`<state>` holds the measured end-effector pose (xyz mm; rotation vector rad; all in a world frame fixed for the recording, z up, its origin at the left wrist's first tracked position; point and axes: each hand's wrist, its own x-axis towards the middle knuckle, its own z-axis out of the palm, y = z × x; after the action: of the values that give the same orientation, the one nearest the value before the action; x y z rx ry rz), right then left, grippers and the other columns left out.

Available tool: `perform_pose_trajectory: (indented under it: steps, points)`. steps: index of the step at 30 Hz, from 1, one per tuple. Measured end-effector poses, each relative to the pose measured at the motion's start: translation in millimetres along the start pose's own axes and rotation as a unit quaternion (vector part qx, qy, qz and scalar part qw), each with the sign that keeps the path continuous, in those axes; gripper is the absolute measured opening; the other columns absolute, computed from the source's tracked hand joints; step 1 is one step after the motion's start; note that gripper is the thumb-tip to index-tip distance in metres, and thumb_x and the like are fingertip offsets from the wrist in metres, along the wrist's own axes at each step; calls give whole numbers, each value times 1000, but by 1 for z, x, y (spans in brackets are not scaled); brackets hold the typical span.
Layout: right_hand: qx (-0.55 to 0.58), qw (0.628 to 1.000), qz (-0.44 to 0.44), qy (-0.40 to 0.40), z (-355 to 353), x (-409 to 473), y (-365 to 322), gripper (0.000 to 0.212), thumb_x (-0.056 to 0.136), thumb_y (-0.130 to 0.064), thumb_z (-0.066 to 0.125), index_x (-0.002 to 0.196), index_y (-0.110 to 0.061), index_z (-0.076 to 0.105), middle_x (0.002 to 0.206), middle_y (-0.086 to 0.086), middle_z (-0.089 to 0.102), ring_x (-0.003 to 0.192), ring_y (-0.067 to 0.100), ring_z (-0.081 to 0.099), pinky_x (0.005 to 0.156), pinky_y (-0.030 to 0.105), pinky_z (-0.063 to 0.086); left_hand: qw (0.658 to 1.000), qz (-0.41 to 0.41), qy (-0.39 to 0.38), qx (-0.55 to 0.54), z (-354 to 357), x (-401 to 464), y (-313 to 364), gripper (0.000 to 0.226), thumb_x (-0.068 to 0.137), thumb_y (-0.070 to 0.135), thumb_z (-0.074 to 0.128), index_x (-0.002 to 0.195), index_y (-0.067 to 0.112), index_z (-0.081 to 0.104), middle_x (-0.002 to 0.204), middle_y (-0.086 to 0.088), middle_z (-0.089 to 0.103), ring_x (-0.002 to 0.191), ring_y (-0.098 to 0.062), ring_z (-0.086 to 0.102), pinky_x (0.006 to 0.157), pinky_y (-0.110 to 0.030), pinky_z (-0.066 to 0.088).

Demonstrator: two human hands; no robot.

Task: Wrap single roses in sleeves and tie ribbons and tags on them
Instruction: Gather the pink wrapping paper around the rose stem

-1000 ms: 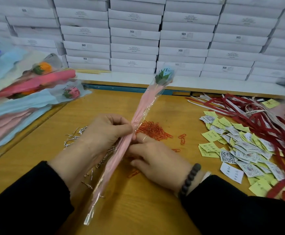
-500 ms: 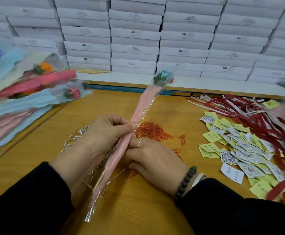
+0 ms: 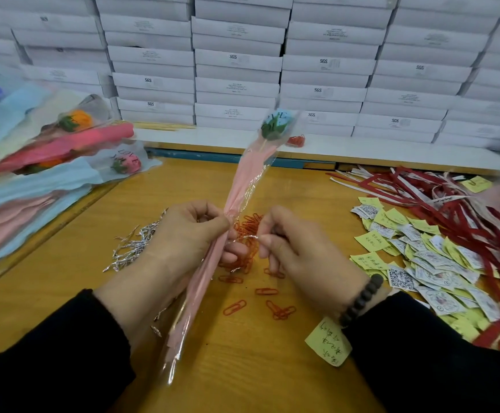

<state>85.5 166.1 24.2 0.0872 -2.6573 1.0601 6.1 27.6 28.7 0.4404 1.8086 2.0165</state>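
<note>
Rose: I see a blue bloom with green leaves at the top of the pink-and-clear sleeve, held tilted above the desk, bloom end pointing away toward the boxes.
Left hand: my left hand is clamped round the sleeve at its pinched waist, fingers curled over the gathered film.
Right hand: my right hand sits just beside the left, thumb and forefinger pinching one end of a thin silver twist tie that runs across to the sleeve.
Hands: close together, not touching as far as I can tell.
Sleeve tail: the lower end hangs down past my left wrist toward the near edge of the desk.
Paper clips: an orange heap lies on the desk beneath my hands, with loose ones scattered nearer me.
Twist ties: a silver pile lies left of my left hand.
Tags: yellow and white slips are spread on the right, one yellow note by my right wrist.
Ribbons: red strips lie tangled at far right.
Finished roses: wrapped stems are stacked at left.
Backdrop: white boxes are stacked behind the desk.
</note>
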Motion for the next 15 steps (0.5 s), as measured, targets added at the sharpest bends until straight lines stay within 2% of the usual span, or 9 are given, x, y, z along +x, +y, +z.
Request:
perform_pose_trajectory:
  steps: [3,7,12,15]
  points:
    - [65,997,7,52,-2,2,5,19,96,-12,44,81,-24,47,70,0,58,60,17,55,59,37,50,1000,8,7,9,1,1,-1,3,88,-3,54,89,-6,54,69,-16,68,44,-17,62,39,-19,48]
    - [154,982,8,105,1,4,7,19,93,-8,49,81,-23,51,66,-7,56,56,8,52,56,25,43,999,29,14,33,5,0,-3,3,87,-5,54,85,-5,56,61,-11,66,37,-12,51,35,-16,41]
    - [143,983,-2,117,18,3,6,20,87,-5,58,77,-22,58,66,3,62,55,9,55,57,27,47,998,44,5,50,16,-3,-11,15,86,-4,56,72,1,56,40,-5,53,30,-11,40,33,-14,32]
    - [106,985,3,137,20,3,9,23,84,-5,60,73,-25,57,63,-3,59,55,10,54,55,29,49,998,42,10,34,20,-4,-14,16,86,-5,55,71,2,57,42,-5,53,31,-10,40,33,-14,31]
